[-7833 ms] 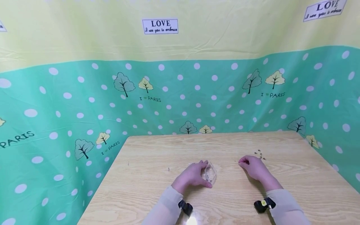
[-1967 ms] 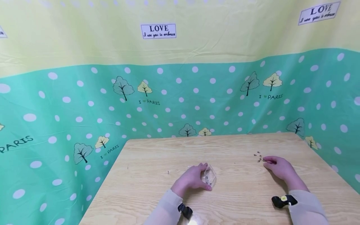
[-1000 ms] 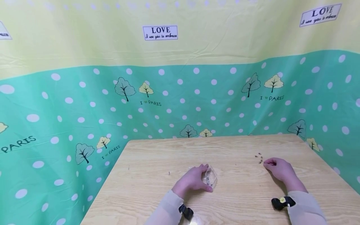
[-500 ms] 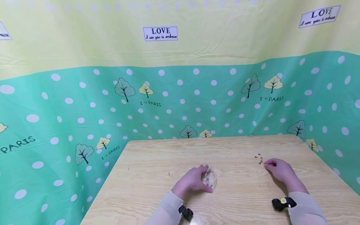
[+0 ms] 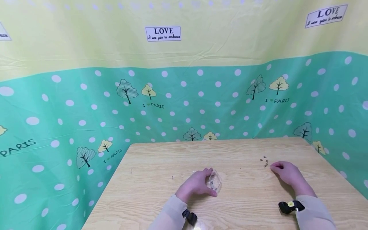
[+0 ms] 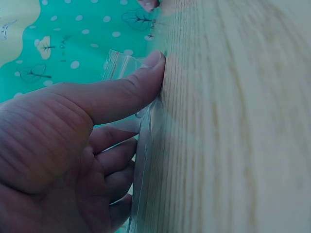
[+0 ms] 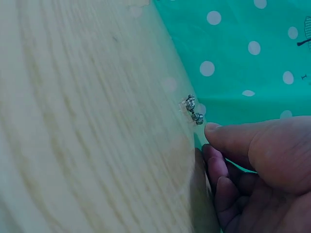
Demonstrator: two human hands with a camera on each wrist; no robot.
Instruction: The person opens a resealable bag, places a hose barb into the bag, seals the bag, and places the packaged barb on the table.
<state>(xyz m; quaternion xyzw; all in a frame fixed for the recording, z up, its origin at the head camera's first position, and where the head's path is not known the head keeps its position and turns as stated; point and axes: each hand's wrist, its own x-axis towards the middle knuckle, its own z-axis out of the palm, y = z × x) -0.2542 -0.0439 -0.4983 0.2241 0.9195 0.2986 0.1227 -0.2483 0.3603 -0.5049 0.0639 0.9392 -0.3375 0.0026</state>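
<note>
My left hand (image 5: 196, 183) holds a clear plastic zip bag (image 5: 216, 180) on the table, thumb and fingers spread around its near side. Small dark pieces (image 5: 212, 184) show inside it. In the left wrist view, the thumb lies over the film, and the bag's zip strip (image 6: 116, 65) stands up behind it. Over to the right, my right hand (image 5: 287, 174) rests beside a cluster of small metallic pieces (image 5: 265, 164); in the right wrist view, these shiny pieces (image 7: 190, 104) lie just past the thumb tip. The right fingers are loosely curled, with nothing visible between thumb and index finger.
The wood-grain table (image 5: 161, 156) is backed by a green dotted curtain (image 5: 201, 105). One tiny item (image 5: 172, 177) lies left of my left hand, a thin one (image 5: 131, 171) farther left. A speck (image 5: 240, 168) lies between the hands.
Since the oldest frame, my right hand has moved right, from the middle of the table to the metallic pieces. Over the last second it stays there. My left hand keeps holding the bag.
</note>
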